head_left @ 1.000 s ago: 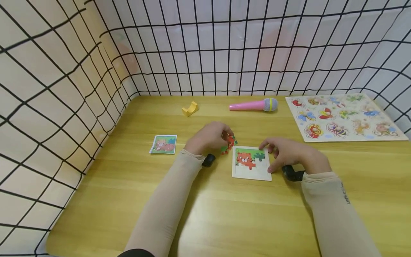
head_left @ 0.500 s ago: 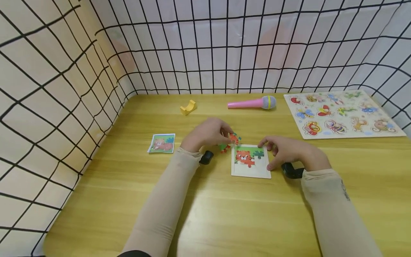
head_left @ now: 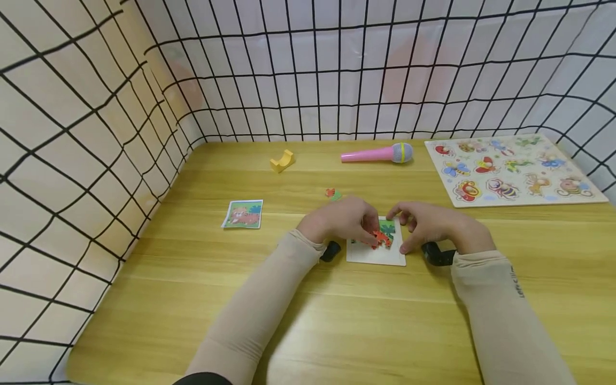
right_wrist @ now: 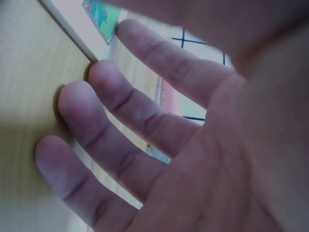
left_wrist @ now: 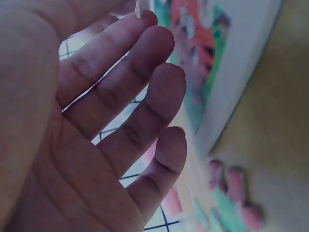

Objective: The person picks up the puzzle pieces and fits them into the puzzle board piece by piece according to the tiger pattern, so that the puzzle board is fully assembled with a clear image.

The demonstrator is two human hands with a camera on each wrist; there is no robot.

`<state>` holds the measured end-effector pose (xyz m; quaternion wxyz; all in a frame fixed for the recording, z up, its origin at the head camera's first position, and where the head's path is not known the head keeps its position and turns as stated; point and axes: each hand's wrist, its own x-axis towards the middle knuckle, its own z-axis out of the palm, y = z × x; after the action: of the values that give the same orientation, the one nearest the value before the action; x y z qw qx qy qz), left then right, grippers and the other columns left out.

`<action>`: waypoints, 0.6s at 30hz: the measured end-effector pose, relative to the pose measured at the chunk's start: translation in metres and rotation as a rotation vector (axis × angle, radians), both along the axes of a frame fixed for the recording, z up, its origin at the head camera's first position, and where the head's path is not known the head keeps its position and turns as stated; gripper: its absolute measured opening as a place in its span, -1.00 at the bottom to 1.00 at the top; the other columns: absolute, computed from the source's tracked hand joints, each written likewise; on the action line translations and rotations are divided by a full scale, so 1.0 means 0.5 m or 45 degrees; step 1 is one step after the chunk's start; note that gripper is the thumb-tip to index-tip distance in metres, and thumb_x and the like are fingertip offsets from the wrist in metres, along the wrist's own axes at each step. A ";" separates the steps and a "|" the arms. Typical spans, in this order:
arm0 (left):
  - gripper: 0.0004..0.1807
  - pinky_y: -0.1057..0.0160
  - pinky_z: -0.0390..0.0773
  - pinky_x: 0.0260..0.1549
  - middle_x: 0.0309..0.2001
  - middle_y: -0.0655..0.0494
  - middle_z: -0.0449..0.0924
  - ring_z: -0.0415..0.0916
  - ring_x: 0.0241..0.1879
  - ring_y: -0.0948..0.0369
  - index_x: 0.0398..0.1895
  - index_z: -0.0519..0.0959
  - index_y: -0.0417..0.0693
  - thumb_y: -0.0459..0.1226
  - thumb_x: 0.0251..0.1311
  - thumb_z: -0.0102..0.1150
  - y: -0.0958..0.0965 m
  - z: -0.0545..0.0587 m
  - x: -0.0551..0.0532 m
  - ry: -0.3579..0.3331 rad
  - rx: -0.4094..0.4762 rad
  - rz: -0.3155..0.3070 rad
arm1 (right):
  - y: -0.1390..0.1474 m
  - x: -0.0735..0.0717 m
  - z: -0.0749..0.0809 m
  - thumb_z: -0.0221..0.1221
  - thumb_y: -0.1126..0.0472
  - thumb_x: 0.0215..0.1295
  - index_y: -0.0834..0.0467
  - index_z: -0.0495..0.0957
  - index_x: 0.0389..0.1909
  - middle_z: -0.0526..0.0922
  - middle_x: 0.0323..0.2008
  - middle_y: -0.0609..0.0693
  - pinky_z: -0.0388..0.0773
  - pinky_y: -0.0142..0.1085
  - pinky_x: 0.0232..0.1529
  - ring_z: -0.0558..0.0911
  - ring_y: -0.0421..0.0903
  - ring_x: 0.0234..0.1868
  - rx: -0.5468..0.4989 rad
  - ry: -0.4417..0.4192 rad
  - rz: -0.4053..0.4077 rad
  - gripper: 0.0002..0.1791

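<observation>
Between the thumb and fingertips of my left hand [head_left: 344,220] is a red-orange jigsaw piece [head_left: 383,239], low over the white puzzle tray [head_left: 375,258]. Only a thin edge of that piece [left_wrist: 139,8] shows in the left wrist view. Green picture parts [head_left: 387,226] show in the tray; the tiger's face is mostly hidden behind the left hand. My right hand [head_left: 428,225] touches the tray's right side with index finger and thumb, the other fingers loosely bent on the table [right_wrist: 29,125]. Behind the left hand lies loose red-and-green jigsaw material [head_left: 333,194].
A small tiger picture card [head_left: 243,215] lies to the left. Farther back are a yellow curved block [head_left: 283,161] and a pink toy microphone [head_left: 377,154]. An insect picture board [head_left: 512,170] lies at the back right. Black netting [head_left: 315,69] over white cloth encloses the table.
My left hand has moved right and toward me, carrying the red-orange jigsaw piece from beside the tray to over it. The loose material behind is uncovered. The right hand stays at the tray.
</observation>
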<state>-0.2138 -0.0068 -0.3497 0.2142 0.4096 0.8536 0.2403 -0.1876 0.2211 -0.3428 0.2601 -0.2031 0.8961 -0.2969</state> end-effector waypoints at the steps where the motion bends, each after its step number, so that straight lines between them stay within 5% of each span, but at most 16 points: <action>1: -0.80 0.37 0.48 -0.38 -0.40 0.23 0.62 0.47 -0.41 0.32 -0.33 0.67 0.02 -0.12 0.16 0.48 0.003 -0.003 0.001 -0.011 0.007 -0.003 | 0.000 0.000 -0.001 0.58 0.18 -0.04 0.25 0.42 0.20 0.40 -0.09 0.14 0.38 -0.16 -0.17 0.40 0.01 -0.19 0.000 0.000 -0.001 -0.22; 8: -0.72 0.39 0.46 -0.40 -0.44 0.24 0.58 0.44 -0.44 0.33 -0.39 0.63 0.05 0.00 0.13 0.48 0.014 -0.014 0.005 0.039 -0.009 -0.026 | 0.000 -0.001 -0.002 0.58 0.18 -0.04 0.25 0.42 0.20 0.40 -0.10 0.14 0.38 -0.16 -0.19 0.39 0.00 -0.21 -0.017 -0.009 -0.006 -0.22; 18: -0.67 0.45 0.47 -0.29 -0.32 0.31 0.62 0.52 -0.32 0.39 -0.07 0.70 0.01 -0.03 0.21 0.42 0.026 -0.018 0.006 0.142 -0.060 -0.077 | 0.002 -0.003 -0.002 0.58 0.18 -0.04 0.27 0.42 0.20 0.40 -0.10 0.14 0.39 -0.16 -0.18 0.40 0.01 -0.21 -0.017 -0.016 0.000 -0.21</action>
<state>-0.2110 0.0063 -0.3587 0.1830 0.4428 0.8569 0.1903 -0.1893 0.2221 -0.3437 0.2643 -0.2031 0.8924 -0.3041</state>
